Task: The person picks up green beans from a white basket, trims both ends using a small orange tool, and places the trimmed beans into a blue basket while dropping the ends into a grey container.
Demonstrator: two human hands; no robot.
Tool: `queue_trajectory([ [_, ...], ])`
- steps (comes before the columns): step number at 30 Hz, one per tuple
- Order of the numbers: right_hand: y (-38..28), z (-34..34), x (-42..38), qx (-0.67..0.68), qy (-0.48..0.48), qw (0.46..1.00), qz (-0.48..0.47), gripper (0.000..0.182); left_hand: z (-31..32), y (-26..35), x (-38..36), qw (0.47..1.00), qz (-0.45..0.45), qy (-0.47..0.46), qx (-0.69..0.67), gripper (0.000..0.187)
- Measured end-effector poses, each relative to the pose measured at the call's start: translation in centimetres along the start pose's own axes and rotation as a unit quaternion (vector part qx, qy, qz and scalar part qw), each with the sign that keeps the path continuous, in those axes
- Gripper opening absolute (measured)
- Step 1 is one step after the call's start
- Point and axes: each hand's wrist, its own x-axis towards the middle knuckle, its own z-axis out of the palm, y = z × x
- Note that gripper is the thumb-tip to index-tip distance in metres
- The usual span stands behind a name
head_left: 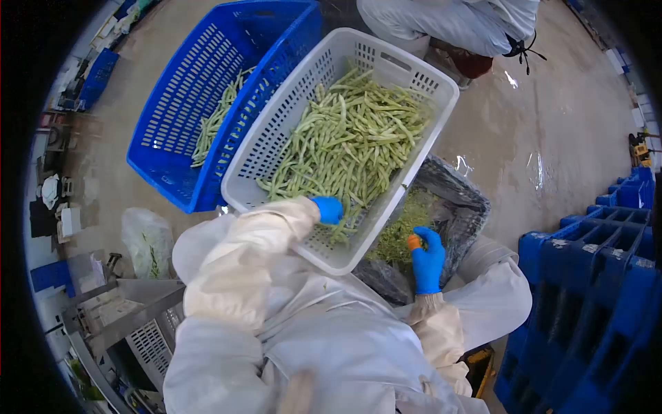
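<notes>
A white perforated basket [265, 138] tilts in front of me, heaped with pale green beans [352, 134]. My left hand [329, 210], in a blue glove, is closed at the near edge of the bean heap inside it; what its fingers grip is hidden. To the right, my right hand [429, 262], also blue-gloved, has its fingers curled round a small orange piece [414, 242] by the thumb and forefinger. It hovers beside a container lined with dark plastic [458, 200], which has fine green trimmings [407, 224] in it.
A blue perforated crate [183, 90] with more beans stands left of the basket. Another person in white [448, 24] sits opposite. Stacked blue pallets [586, 276] rise at my right, and a clear plastic bag [147, 241] lies at left near a metal frame [131, 317].
</notes>
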Motion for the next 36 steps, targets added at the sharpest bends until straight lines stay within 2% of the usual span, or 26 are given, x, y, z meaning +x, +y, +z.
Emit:
queue_trajectory([
  [1, -0.1, 0.3, 0.0, -0.005, 0.001, 1.000, 0.004, 0.023, 2.4, 0.1, 2.2, 0.998, -0.014, -0.054, 0.043, 0.025],
  [3, -0.2, 0.6, 0.0, 0.038, -0.040, 0.997, 0.049, 0.023, 3.5, 1.8, 3.5, 0.995, -0.004, -0.088, 0.037, 0.028],
  [5, 0.2, 1.0, -0.1, 0.024, -0.042, 0.998, 0.038, 0.022, 6.6, 2.4, 5.2, 0.992, 0.004, -0.121, 0.037, 0.031],
  [7, -0.9, 1.0, -0.1, 0.018, -0.056, 0.997, 0.041, 0.020, 12.3, 0.4, 8.5, 0.990, -0.095, -0.100, 0.013, 0.033],
  [9, -1.3, 0.8, -0.1, 0.034, -0.059, 0.996, 0.056, 0.020, 9.2, 1.1, 5.5, 0.995, -0.075, -0.068, -0.015, 0.031],
  [11, -1.5, 0.7, -0.4, 0.079, -0.073, 0.992, 0.062, 0.020, 7.2, 0.1, 4.7, 0.988, -0.070, -0.130, 0.044, 0.028],
  [13, -1.3, 0.8, -0.7, 0.088, -0.072, 0.992, 0.050, 0.020, 1.1, 0.4, 0.5, 0.989, -0.025, -0.122, 0.073, 0.027],
  [15, -1.7, 1.0, -1.2, 0.100, -0.070, 0.992, 0.035, 0.020, -5.0, 1.6, -5.0, 0.995, 0.016, -0.077, 0.055, 0.020],
  [17, -2.6, 1.3, -1.7, 0.135, -0.087, 0.987, -0.007, 0.020, -6.7, 0.5, -9.2, 0.982, -0.019, 0.017, -0.185, 0.016],
  [18, -3.2, 1.5, -2.0, 0.143, -0.084, 0.986, -0.013, 0.020, -7.4, 1.2, -10.6, 0.984, -0.023, 0.019, -0.177, 0.016],
  [19, -4.0, 1.6, -2.2, 0.153, -0.103, 0.982, -0.040, 0.020, -9.1, 3.8, -12.9, 0.944, -0.027, 0.070, -0.321, 0.018],
  [20, -4.7, 1.6, -2.5, 0.162, -0.123, 0.977, -0.068, 0.021, -9.9, 6.2, -14.5, 0.880, -0.027, 0.121, -0.458, 0.020],
  [21, -5.5, 1.5, -2.8, 0.165, -0.120, 0.976, -0.074, 0.021, -9.7, 8.1, -14.8, 0.883, -0.026, 0.125, -0.452, 0.020],
  [22, -6.3, 1.4, -3.1, 0.165, -0.115, 0.975, -0.093, 0.022, -9.2, 10.4, -14.6, 0.793, -0.017, 0.180, -0.581, 0.020],
  [23, -6.8, 1.2, -3.3, 0.162, -0.110, 0.974, -0.112, 0.022, -8.7, 12.3, -14.3, 0.681, -0.005, 0.228, -0.696, 0.021],
  [24, -7.1, 1.0, -3.4, 0.161, -0.107, 0.974, -0.117, 0.022, -7.8, 13.5, -13.6, 0.683, 0.001, 0.230, -0.693, 0.021],
  [26, -7.2, 0.5, -3.6, 0.121, -0.070, 0.973, -0.186, 0.026, -6.0, 15.2, -11.7, 0.562, 0.067, 0.251, -0.785, 0.023],
  [27, -7.1, 0.3, -3.8, 0.119, -0.067, 0.972, -0.190, 0.026, -5.3, 16.0, -11.0, 0.563, 0.072, 0.251, -0.784, 0.023],
  [29, -6.7, 0.1, -4.1, 0.090, -0.049, 0.972, -0.212, 0.027, -4.8, 17.9, -10.3, 0.533, 0.105, 0.245, -0.803, 0.020],
  [30, -6.4, 0.1, -4.2, 0.091, -0.045, 0.971, -0.216, 0.027, -4.6, 19.0, -10.1, 0.515, 0.085, 0.271, -0.809, 0.016],
  [32, -6.1, -0.2, -4.3, 0.036, -0.045, 0.972, -0.229, 0.026, -4.2, 20.2, -10.0, 0.505, 0.087, 0.279, -0.812, 0.016],
  [36, -6.3, -0.8, -4.4, 0.022, -0.003, 0.965, -0.262, 0.018, -3.4, 20.5, -9.2, 0.481, 0.102, 0.284, -0.823, 0.015],
])
